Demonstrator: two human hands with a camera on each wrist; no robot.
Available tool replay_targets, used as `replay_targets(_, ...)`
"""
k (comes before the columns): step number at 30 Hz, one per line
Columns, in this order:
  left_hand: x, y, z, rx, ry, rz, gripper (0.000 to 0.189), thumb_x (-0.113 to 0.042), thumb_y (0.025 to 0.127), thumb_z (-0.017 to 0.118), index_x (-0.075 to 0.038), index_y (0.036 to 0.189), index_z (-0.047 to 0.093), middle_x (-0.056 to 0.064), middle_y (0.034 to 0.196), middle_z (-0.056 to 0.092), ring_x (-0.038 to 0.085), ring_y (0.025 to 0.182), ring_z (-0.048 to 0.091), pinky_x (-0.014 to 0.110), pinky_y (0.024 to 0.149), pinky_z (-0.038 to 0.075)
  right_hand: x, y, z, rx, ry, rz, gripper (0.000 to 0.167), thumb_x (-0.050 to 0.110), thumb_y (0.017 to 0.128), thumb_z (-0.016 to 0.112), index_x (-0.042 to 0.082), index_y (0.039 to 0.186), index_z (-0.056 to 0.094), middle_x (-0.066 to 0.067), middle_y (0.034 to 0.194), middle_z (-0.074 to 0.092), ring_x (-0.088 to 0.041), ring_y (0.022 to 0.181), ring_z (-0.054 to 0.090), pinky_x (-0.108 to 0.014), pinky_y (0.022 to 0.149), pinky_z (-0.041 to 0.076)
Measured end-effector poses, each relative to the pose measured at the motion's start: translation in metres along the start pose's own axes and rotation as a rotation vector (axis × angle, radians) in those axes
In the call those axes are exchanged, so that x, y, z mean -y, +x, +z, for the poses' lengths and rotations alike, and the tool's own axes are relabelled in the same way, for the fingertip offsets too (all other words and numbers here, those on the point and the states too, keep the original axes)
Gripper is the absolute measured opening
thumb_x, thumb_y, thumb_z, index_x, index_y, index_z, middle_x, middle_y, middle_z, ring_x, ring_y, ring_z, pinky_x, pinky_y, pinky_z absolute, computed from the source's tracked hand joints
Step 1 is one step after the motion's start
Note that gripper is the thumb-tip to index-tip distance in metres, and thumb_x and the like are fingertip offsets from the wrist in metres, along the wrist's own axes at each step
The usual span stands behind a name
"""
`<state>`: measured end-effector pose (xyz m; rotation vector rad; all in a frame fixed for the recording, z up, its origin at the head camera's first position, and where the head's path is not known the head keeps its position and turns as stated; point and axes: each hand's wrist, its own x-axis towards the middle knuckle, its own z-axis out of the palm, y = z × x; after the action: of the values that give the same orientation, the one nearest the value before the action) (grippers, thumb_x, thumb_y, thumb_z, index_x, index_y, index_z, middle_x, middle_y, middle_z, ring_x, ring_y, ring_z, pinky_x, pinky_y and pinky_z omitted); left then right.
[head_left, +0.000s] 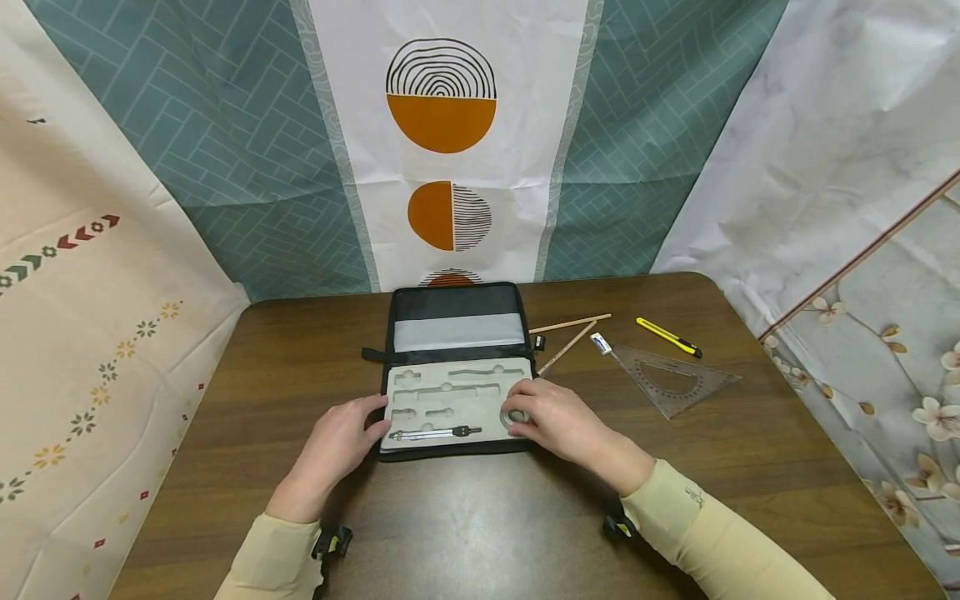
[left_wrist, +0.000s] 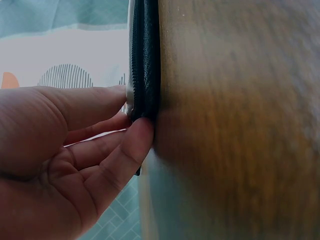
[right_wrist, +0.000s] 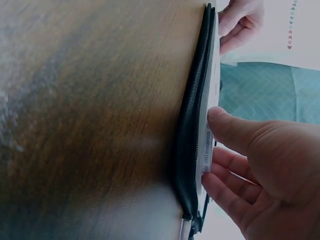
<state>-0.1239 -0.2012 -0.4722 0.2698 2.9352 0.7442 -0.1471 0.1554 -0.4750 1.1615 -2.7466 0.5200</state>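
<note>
An open black zip case [head_left: 517, 321] lies on the table with a white moulded tray [head_left: 480, 410] in its near half. A drawing compass [head_left: 450, 432] sits in the tray's front slot; the other recesses hold nothing. My left hand [head_left: 341, 442] grips the case's left edge, thumb on the upper side and a fingertip against the zipped side [left_wrist: 145, 65]. At the tray's right end my right hand [head_left: 562, 417] holds a small round greyish ring [head_left: 517, 415] between thumb and fingers. Lettering shows on the ring's side [right_wrist: 207, 150] in the right wrist view. The fingers partly hide it.
Right of the case lie two thin wooden sticks, one behind [head_left: 573, 323] and one slanting [head_left: 570, 346], and a small black item [head_left: 539, 342]. Further right are a white eraser [head_left: 601, 343], a clear set square [head_left: 651, 390] and a yellow utility knife [head_left: 666, 336]. Cloth hangs behind the table.
</note>
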Motion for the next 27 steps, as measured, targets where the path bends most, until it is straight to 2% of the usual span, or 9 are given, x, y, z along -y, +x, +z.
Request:
replay_targets(13,0.0,0.0001,0.0001,-0.009,0.003,0.008,0.045,-0.009,0.102,0.079,0.005,0.144,0.069,0.029,0.147,0.066,0.047,0.135,0.064,0.064,0.111,0.052,-0.0038,-0.0006,0.0015,-0.011,-0.011,-0.027,0.026,0.021,0.091,0.093,0.012,0.113,0.083,-0.002,0.117,0.074,-0.023,0.115,0.068,-0.042,0.098,0.06)
replay_targets(23,-0.0001,0.0002,0.0001,-0.01,0.001,0.006,0.045,-0.009,0.102,0.079,0.005,0.143,0.069,0.029,0.146,0.066,0.047,0.134,0.065,0.064,0.111,0.052,-0.0054,-0.0011,-0.0002,0.012,0.01,-0.044,0.025,0.014,0.092,0.092,0.01,0.116,0.084,-0.002,0.119,0.074,-0.021,0.11,0.069,-0.039,0.092,0.062)
replay_targets(27,-0.0003,0.0001,-0.0002,-0.008,0.0,0.005,0.044,-0.009,0.102,0.079,0.005,0.143,0.069,0.029,0.146,0.067,0.047,0.134,0.065,0.064,0.111,0.052,-0.0055,-0.0005,-0.0003,0.011,0.014,-0.036,0.025,0.015,0.092,0.092,0.011,0.116,0.083,-0.002,0.119,0.074,-0.022,0.111,0.069,-0.04,0.094,0.061)
